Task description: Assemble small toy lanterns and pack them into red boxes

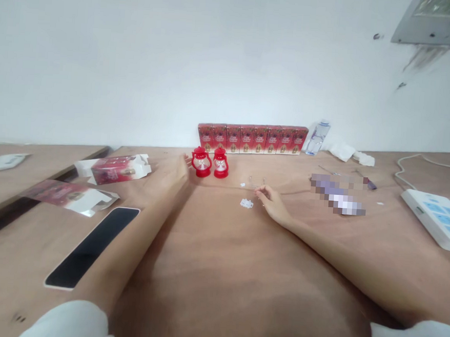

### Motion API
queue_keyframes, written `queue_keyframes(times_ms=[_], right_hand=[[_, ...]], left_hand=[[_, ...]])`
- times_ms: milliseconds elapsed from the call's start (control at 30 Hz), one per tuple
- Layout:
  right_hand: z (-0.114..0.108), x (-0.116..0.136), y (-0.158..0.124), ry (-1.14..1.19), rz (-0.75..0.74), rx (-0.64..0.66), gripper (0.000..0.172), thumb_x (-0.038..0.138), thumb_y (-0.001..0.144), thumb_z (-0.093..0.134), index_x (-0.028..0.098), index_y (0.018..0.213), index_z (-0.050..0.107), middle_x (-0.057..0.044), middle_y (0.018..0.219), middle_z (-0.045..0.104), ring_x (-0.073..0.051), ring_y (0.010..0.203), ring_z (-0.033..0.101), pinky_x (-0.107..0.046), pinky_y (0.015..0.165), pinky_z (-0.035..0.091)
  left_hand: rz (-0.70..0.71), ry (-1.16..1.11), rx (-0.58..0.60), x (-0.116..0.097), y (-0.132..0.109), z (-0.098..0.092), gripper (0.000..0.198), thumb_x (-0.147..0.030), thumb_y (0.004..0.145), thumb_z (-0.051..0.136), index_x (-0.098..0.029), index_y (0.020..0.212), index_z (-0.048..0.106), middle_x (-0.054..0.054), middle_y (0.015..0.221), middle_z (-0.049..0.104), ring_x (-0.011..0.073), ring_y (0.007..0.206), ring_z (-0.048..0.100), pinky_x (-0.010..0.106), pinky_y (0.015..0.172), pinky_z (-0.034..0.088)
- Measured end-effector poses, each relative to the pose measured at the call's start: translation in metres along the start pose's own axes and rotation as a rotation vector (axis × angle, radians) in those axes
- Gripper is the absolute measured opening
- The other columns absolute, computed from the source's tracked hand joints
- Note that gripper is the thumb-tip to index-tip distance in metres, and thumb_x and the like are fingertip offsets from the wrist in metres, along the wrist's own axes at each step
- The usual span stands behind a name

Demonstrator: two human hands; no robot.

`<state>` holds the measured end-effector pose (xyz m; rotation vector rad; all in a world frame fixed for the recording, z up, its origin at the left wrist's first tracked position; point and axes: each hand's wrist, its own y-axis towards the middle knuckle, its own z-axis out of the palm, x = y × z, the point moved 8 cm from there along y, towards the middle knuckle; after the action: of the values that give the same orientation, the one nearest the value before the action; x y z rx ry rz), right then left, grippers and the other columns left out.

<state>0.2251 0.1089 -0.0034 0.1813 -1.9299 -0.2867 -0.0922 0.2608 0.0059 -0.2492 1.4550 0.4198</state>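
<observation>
Two small red lanterns, a left one (201,163) and a right one (221,164), stand upright on the table, each with a clear globe. My left hand (182,169) is just left of the left lantern, fingers stretched out and somewhat blurred; whether it touches the lantern I cannot tell. Farther right, my right hand (272,201) rests low over the table with its fingers curled together at the tips. Anything between them is too small to make out. Small clear pieces (264,180) lie just beyond those fingertips, and a cluster of white bits (246,203) lies to their left.
A row of red boxes (247,139) stands against the wall, beside a clear bottle (318,137). Opened red cartons (113,169) and a phone (92,246) lie at left. Crumpled tissue (342,151), a pixelated purple item (336,194) and a white device (435,216) with a cable are at right.
</observation>
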Motion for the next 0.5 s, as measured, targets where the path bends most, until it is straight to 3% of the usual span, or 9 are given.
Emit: queue_keyframes(times_ms=[133,267,333,400,500], right_hand=[[0.004,0.006,0.007,-0.1,-0.018,0.016,0.023,0.04,0.082,0.044,0.02,0.079,0.056,0.0,0.07,0.061,-0.016,0.067,0.056,-0.029,0.066,0.041],[0.01,0.011,0.007,-0.191,-0.027,0.09,0.024,0.038,0.083,0.043,0.02,0.078,0.056,0.001,0.066,0.058,-0.015,0.061,0.052,-0.026,0.061,0.037],[0.008,0.011,0.006,-0.212,-0.007,0.086,0.024,0.039,0.083,0.043,0.02,0.078,0.056,0.002,0.063,0.056,-0.014,0.059,0.05,-0.026,0.058,0.035],[0.005,0.01,0.004,-0.2,0.013,0.057,0.025,0.041,0.083,0.041,0.02,0.078,0.055,0.002,0.06,0.052,-0.014,0.057,0.048,-0.026,0.057,0.033],[0.0,0.007,0.004,-0.127,0.019,0.001,0.025,0.042,0.083,0.04,0.021,0.077,0.052,0.003,0.059,0.051,-0.014,0.056,0.047,-0.026,0.058,0.033]], left_hand=[[0.197,0.284,0.064,-0.049,0.025,0.012,0.034,-0.031,0.083,0.038,-0.021,0.112,0.053,0.006,0.132,0.051,0.0219,0.128,0.041,0.038,0.109,0.032],[0.334,0.555,0.237,-0.09,0.043,0.04,0.063,-0.014,0.065,0.048,-0.024,0.128,0.049,0.001,0.143,0.042,0.0235,0.139,0.022,0.043,0.116,0.009],[0.424,0.781,0.357,-0.102,0.046,0.059,0.076,-0.011,0.06,0.048,-0.025,0.135,0.042,0.0,0.148,0.035,0.0262,0.141,0.016,0.048,0.115,0.002],[0.591,1.181,0.488,-0.107,0.046,0.08,0.086,-0.012,0.061,0.046,-0.023,0.144,0.025,0.0,0.153,0.023,0.0284,0.142,0.009,0.053,0.113,-0.001],[0.707,1.538,0.548,-0.107,0.052,0.096,0.091,-0.014,0.065,0.044,-0.019,0.148,0.005,0.005,0.154,0.018,0.031,0.143,0.003,0.059,0.11,-0.002]])
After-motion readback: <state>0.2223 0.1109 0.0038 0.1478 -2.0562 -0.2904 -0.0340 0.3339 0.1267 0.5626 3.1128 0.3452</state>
